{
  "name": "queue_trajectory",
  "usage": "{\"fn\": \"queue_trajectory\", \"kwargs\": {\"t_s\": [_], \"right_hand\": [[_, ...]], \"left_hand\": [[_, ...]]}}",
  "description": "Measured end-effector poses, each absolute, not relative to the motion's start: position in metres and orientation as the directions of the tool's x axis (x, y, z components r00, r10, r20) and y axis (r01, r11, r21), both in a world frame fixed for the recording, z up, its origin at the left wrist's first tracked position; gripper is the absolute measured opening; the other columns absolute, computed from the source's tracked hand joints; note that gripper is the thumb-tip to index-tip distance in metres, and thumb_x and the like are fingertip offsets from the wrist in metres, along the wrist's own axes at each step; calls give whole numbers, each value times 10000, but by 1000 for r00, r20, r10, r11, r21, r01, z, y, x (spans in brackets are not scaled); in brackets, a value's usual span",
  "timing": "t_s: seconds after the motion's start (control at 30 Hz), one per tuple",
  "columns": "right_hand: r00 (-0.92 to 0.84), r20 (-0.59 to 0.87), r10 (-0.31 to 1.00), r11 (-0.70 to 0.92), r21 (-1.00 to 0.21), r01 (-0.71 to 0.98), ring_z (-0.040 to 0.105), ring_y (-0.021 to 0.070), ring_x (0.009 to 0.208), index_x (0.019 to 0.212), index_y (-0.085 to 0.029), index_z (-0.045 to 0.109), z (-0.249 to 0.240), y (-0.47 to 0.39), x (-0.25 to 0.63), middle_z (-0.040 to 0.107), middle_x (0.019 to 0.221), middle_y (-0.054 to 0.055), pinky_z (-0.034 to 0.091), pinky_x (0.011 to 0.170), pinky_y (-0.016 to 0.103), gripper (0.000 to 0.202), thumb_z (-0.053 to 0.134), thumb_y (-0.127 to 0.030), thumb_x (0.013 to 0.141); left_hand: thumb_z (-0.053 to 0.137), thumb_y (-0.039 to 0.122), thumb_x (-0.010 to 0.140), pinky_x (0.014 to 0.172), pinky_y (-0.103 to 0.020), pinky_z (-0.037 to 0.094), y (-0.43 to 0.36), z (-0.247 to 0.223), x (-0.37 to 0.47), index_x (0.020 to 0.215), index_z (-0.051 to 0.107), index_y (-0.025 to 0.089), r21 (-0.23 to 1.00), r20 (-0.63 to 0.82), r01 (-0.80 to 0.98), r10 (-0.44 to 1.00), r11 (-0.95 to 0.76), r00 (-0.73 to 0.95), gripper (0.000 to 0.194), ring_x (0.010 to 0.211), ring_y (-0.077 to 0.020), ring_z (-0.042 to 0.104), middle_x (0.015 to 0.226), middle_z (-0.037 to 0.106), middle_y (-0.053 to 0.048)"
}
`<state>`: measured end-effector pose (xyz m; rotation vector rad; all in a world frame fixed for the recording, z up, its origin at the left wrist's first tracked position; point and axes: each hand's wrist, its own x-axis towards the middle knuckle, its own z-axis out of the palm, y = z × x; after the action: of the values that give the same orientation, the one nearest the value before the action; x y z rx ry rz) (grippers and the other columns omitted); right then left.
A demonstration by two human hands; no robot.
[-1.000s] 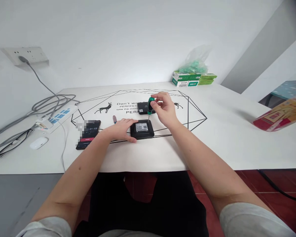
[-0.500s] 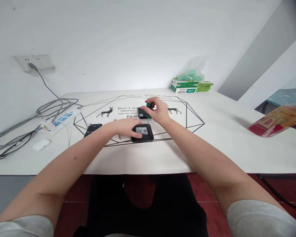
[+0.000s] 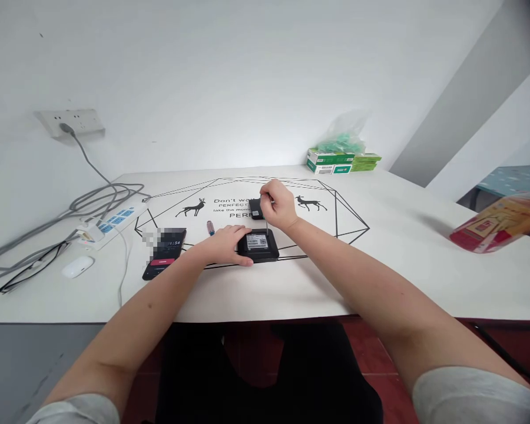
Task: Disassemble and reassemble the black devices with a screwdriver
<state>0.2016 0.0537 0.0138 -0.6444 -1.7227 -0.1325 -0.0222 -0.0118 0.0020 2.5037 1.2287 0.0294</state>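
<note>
A flat black device (image 3: 272,242) with a white printed label lies on the table in front of me. Its left side is held by my left hand (image 3: 226,244), fingers along the back and thumb at the front edge. Closed around a screwdriver (image 3: 267,224), my right hand (image 3: 281,205) is above the device's far right corner. The thin shaft points down to that corner, while my fist hides the green handle seen earlier. Just behind lies a second black part (image 3: 255,208), partly covered by my right hand. Another small screwdriver (image 3: 210,228) rests beyond my left hand.
Left of my forearm lies a phone (image 3: 165,250) with its screen lit. Further left are a power strip (image 3: 122,219) with grey cables, a white earbud case (image 3: 78,267) and glasses (image 3: 30,268). Green-white boxes (image 3: 331,159) stand at the back, a packaged bag (image 3: 490,227) at right.
My right hand has turned over the screwdriver, its fingers now hiding the handle. My left thumb has slid off the label to the device's front edge. The view has shifted slightly.
</note>
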Motion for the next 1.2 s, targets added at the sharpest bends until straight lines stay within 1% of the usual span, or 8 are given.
{"fn": "queue_trajectory", "kwargs": {"t_s": [0.2, 0.33, 0.4, 0.53, 0.7, 0.87, 1.0, 1.2], "right_hand": [[-92, 946, 310, 847, -230, 480, 558, 217, 729, 917, -280, 552, 5, 56, 204, 597, 849, 30, 490, 682, 408, 105, 648, -315, 941], [141, 921, 362, 816, -387, 430, 534, 198, 704, 964, -279, 571, -2, 48, 212, 584, 870, 16, 477, 657, 399, 193, 703, -420, 973], [126, 902, 412, 815, -427, 391, 597, 222, 790, 972, -279, 604, -3, 42, 219, 633, 937, 41, 518, 702, 422, 230, 703, -487, 980], [64, 830, 554, 809, -554, 196, 724, 276, 1079, 1003, -289, 639, 0, 34, 228, 726, 1248, 94, 610, 902, 512, 254, 601, -538, 1036], [57, 743, 667, 744, -668, 2, 777, 212, 915, 1022, -298, 562, 1, 26, 219, 768, 1265, 70, 652, 840, 462, 319, 705, -583, 994], [48, 780, 624, 772, -626, 111, 733, 222, 973, 1018, -308, 585, 1, 20, 211, 753, 1046, 29, 615, 854, 441, 343, 791, -572, 943], [49, 796, 603, 772, -599, 212, 653, 211, 877, 992, -311, 606, -1, 19, 212, 679, 958, 3, 581, 802, 433, 337, 832, -548, 908], [30, 788, 615, 760, -602, 244, 645, 208, 865, 1122, -315, 649, -7, 21, 218, 709, 1048, 26, 575, 791, 429, 217, 714, -478, 995]], "left_hand": [[667, 864, 850, 1347, -610, 223, -19, 0, -21, 1771, 233, 266, 293, -169, 776, 769, -559, 617, 1181, 1691, -420, 217, 1853, 204, -186], [673, 892, 826, 1350, -656, 179, -18, -3, -21, 1786, 170, 313, 318, -196, 780, 767, -539, 611, 1229, 1713, -450, 132, 1876, 126, -159], [677, 896, 817, 1354, -659, 171, -17, -3, -22, 1791, 147, 321, 329, -211, 781, 765, -530, 608, 1248, 1720, -452, 100, 1884, 83, -147], [683, 898, 810, 1362, -669, 151, -17, 0, -23, 1795, 118, 321, 336, -252, 793, 763, -508, 595, 1274, 1728, -447, 58, 1889, 10, -137], [673, 906, 819, 1371, -630, 165, -20, 2, -22, 1802, 118, 304, 325, -271, 807, 769, -494, 579, 1280, 1732, -431, 63, 1889, 6, -143], [676, 886, 823, 1375, -617, 163, -20, -1, -22, 1803, 111, 283, 317, -264, 809, 773, -495, 577, 1281, 1732, -431, 54, 1889, 35, -139], [676, 878, 834, 1370, -619, 176, -20, -2, -22, 1800, 124, 289, 317, -259, 806, 773, -499, 580, 1259, 1727, -441, 71, 1889, 43, -139], [682, 865, 856, 1370, -612, 162, -21, -3, -22, 1802, 128, 244, 295, -256, 811, 776, -505, 576, 1260, 1723, -449, 92, 1878, 60, -189]]}}
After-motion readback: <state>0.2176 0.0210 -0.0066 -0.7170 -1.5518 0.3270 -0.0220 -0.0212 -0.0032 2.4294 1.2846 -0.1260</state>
